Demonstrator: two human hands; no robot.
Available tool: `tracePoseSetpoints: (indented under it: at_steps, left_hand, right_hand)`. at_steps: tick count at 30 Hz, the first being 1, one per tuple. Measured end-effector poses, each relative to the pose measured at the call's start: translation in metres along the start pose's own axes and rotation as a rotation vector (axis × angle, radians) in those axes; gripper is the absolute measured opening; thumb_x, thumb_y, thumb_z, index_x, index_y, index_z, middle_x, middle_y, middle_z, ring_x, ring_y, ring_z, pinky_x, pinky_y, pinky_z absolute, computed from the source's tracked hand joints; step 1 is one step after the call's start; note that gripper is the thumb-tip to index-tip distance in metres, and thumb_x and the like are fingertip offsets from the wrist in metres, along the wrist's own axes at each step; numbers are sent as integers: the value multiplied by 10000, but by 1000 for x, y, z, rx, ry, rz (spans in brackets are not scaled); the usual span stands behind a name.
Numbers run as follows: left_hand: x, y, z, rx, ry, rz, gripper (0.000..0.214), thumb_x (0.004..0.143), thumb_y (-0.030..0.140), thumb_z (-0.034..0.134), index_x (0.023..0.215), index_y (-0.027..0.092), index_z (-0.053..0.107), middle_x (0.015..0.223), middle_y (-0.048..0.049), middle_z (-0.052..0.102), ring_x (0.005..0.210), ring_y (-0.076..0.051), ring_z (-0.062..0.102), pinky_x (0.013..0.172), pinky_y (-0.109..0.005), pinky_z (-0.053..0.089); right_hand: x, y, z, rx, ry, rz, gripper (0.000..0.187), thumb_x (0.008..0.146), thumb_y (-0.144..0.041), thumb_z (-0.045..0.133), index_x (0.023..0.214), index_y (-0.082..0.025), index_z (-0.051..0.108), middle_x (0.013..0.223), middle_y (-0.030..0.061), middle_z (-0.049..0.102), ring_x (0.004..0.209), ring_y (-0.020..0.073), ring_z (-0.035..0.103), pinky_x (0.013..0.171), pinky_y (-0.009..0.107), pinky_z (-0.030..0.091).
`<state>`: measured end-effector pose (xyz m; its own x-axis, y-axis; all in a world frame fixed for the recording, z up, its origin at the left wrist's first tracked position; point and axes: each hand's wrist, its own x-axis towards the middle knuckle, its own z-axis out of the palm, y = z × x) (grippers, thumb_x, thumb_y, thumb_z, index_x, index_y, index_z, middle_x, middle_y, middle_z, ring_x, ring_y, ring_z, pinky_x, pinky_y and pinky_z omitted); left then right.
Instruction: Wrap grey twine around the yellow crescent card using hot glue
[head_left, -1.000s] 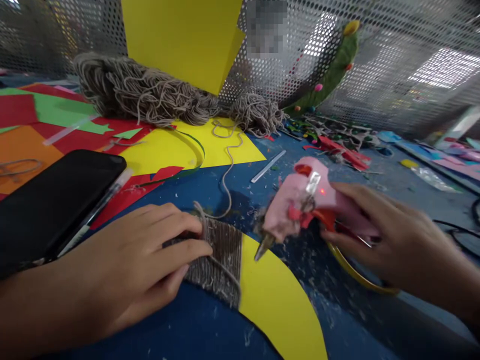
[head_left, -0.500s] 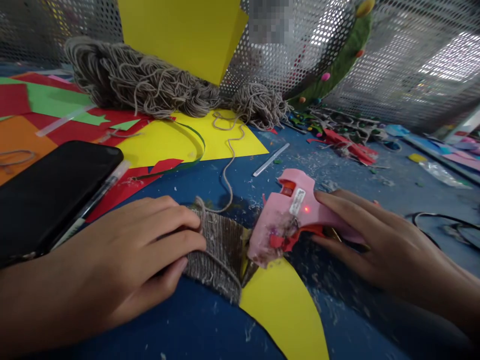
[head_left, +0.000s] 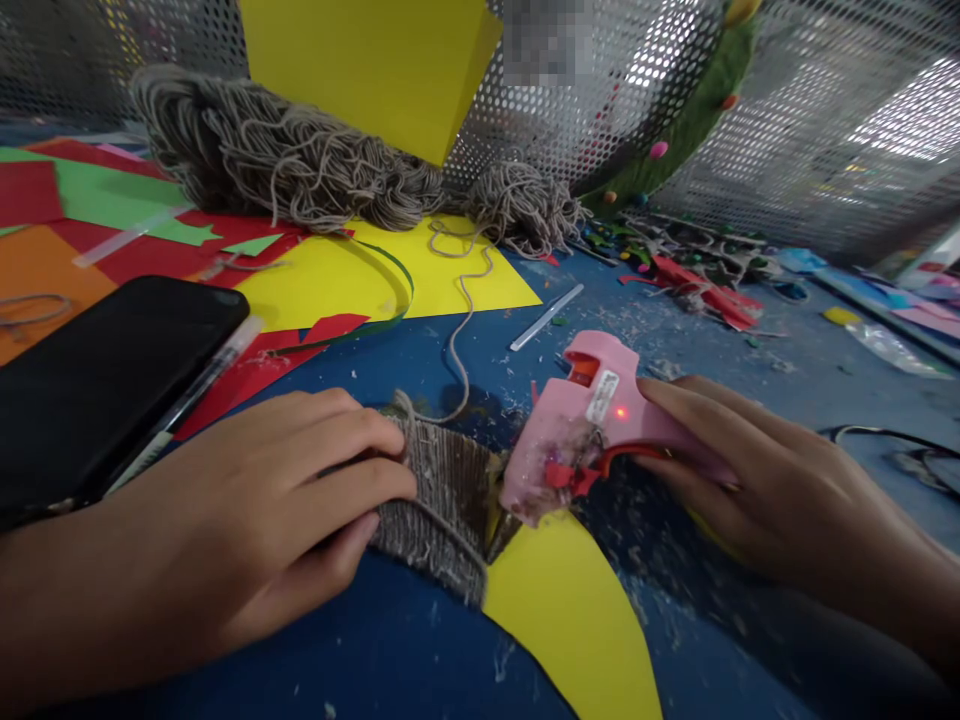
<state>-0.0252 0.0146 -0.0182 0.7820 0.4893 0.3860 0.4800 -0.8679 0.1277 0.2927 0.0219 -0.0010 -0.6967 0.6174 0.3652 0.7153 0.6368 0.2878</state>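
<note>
My left hand (head_left: 262, 520) lies on a patch of grey cord (head_left: 442, 510) wound over a curved yellow card (head_left: 570, 620), fingers curled and pressing it down. My right hand (head_left: 757, 480) grips a pink hot glue gun (head_left: 585, 430) with a red trigger and a lit red lamp. The gun's nozzle touches the right edge of the wound cord, where the yellow card begins. A loose strand of cord (head_left: 461, 320) runs from the patch back to the cord heaps.
A black phone (head_left: 97, 380) and a pen (head_left: 187, 400) lie at left on red, green, orange and yellow paper (head_left: 337, 285). Heaps of grey cord (head_left: 285, 170) sit before a perforated metal screen (head_left: 825, 120). A glue stick (head_left: 546, 317), paper scraps and a black cable (head_left: 892, 445) lie at right.
My right hand brought the glue gun down and left until its nozzle reached the edge of the wound cord. The left hand stayed in place.
</note>
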Motion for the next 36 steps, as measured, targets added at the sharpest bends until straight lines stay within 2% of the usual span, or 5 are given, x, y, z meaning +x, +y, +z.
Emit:
tracePoseSetpoints:
  at_steps: [10, 16, 22, 29, 36]
  left_hand:
    - [0, 1, 0, -20, 14, -27, 239, 894, 131, 356, 1009, 226, 542, 1020, 4, 552, 943, -178, 479, 844, -303, 368]
    - [0, 3, 0, -29, 19, -37, 237, 892, 129, 350, 996, 230, 537, 1006, -7, 565, 929, -185, 487, 814, -310, 392]
    - [-1, 3, 1, -24, 43, -45, 244, 883, 127, 362, 994, 224, 556, 1010, -8, 564, 942, -187, 487, 854, -317, 380]
    - [-1, 3, 0, -27, 7, -39, 238, 901, 133, 352, 1018, 221, 540, 1024, -6, 551, 958, -187, 473, 875, -326, 349]
    - [1, 3, 0, -21, 15, -48, 246, 895, 133, 347, 1011, 230, 541, 1005, -13, 572, 941, -196, 493, 843, -339, 387]
  right_hand:
    - [-2, 2, 0, -39, 13, 34, 338, 920, -317, 342, 1192, -147, 448, 936, 101, 618, 789, 177, 618, 580, 249, 512]
    - [-2, 3, -1, -93, 6, 36, 318, 920, -327, 337, 1151, -146, 461, 889, 98, 620, 707, 174, 620, 452, 237, 473]
    - [0, 4, 0, -130, 13, 58, 327, 924, -325, 324, 1141, -127, 468, 851, 94, 613, 653, 174, 606, 469, 250, 473]
    - [1, 3, 0, -170, 11, 66, 335, 926, -323, 329, 1123, -108, 494, 833, 94, 618, 619, 169, 591, 466, 252, 458]
    - [1, 4, 1, -189, 44, 100, 320, 929, -331, 335, 1125, -133, 492, 886, 99, 636, 718, 196, 628, 546, 277, 496]
